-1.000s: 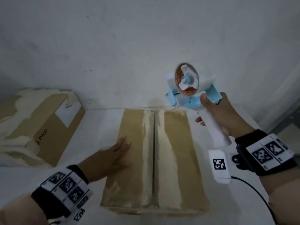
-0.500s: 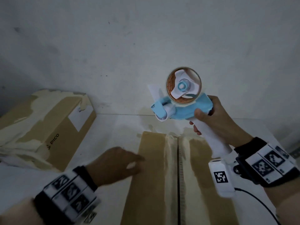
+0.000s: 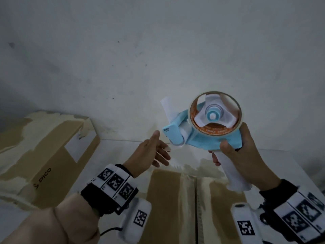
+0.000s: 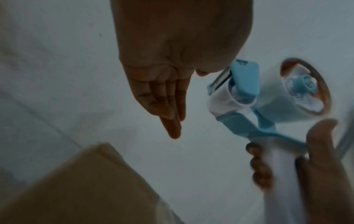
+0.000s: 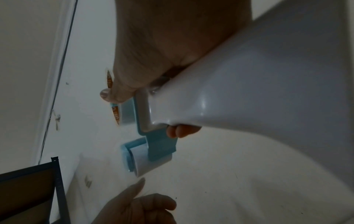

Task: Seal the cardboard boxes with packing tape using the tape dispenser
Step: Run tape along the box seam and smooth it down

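My right hand (image 3: pixel 233 155) grips the white handle of a blue tape dispenser (image 3: pixel 204 131) and holds it up in the air above the far end of a cardboard box (image 3: pixel 168 199). The box's top flaps meet at a centre seam flanked by pale old tape. A short white tape end (image 3: pixel 166 107) sticks up from the dispenser's front. My left hand (image 3: pixel 154 152) is raised with its fingers straight, just left of the dispenser's roller (image 4: pixel 226 100), touching nothing. In the right wrist view the handle (image 5: pixel 249 98) fills the frame.
A second cardboard box (image 3: pixel 44 155) with torn tape and a white label lies at the left against the wall. The white table (image 3: pixel 123 155) meets a white wall behind. A dark shelf frame (image 5: pixel 28 189) shows in the right wrist view.
My left hand has left the box top and risen towards the dispenser's front. The dispenser has stayed raised while my view tilted up, so the box sits lower in frame.
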{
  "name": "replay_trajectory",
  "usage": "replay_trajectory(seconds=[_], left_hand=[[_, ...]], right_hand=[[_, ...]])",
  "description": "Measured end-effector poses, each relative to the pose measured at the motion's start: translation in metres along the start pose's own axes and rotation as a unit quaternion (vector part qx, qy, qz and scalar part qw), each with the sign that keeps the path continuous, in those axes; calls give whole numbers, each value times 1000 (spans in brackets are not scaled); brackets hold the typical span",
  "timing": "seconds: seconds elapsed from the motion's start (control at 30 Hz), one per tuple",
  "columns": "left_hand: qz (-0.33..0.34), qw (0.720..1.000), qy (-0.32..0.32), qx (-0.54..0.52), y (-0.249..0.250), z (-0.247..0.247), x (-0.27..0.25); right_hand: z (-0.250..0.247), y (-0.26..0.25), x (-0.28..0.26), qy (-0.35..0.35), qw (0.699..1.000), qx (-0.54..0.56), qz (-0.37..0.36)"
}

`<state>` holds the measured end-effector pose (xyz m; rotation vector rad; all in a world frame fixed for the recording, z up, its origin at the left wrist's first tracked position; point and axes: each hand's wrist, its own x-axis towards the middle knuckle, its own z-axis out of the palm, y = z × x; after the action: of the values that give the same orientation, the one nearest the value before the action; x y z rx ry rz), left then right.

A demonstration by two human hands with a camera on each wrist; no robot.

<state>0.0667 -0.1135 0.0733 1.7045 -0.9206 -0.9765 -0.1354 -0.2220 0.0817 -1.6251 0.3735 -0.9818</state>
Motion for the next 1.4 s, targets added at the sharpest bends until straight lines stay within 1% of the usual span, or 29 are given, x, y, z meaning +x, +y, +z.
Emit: replay_trajectory(seconds=[0.07,0.13,0.3,0.53,0.67,0.93,1.03,1.13,1.27,1.33,1.4], left_hand=[[-30,998,-26,-57,2,0,1],[-32,996,-39,-78,3,1,1],[-6,997,-14,-75,1,1,1],[-32,996,-22,-83,-2,0,-1],[-52,993,-9,-103,-5,2,-4],[-33,995,54,-74,-7,7,0],[-25,995,63,-66,-9,8,2],[-30,996,72,-48,-16,8,4],[-23,996,76,-31,-23,8,6],[-19,997,73,-23,-24,6,5],[-16,996,89,-22,-29,-3,4]], right_hand=[[-2,4,1,-2,1000,-1,-9],[-2,7,2,-6,1000,-3,-10],[-1,12,0,-19,1000,7,-6],[2,11,-3,-34,999,-5,0],[0,13,-5,-44,999,-10,1],[-4,8,2,-51,998,-48,7],[-3,8,5,-58,997,-55,7],[0,8,6,-71,995,-74,6],[3,13,8,-76,992,-94,17],[0,13,8,-82,991,-101,20],[-8,10,7,-84,991,-102,27]])
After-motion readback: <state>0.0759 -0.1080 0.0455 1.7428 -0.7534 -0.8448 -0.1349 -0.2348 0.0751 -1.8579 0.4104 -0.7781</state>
